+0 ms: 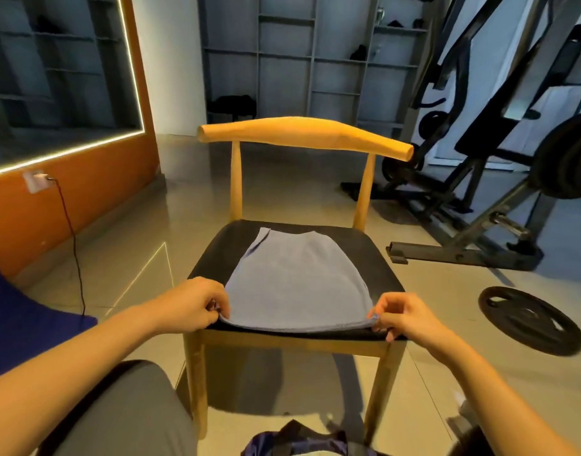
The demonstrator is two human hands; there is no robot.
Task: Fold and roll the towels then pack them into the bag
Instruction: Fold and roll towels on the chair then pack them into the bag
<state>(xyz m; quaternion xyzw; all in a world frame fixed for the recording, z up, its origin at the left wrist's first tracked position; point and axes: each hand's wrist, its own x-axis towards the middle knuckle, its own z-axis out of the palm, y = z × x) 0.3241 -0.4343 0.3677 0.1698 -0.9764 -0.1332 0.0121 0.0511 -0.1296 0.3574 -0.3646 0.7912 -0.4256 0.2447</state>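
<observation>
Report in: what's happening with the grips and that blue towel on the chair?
Left grip pinches near-left corner of flat blue-grey cloth towel; right grip pinches near-right corner. Towel spread on black-seated wooden chair, unrolled. Nothing blocking.

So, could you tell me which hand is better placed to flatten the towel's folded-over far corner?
Probably the left hand: that corner of the towel lies on its side, while the right hand would cross the towel.

Wooden chair (302,133), weight plate (529,320), gym machine (499,120)
</observation>
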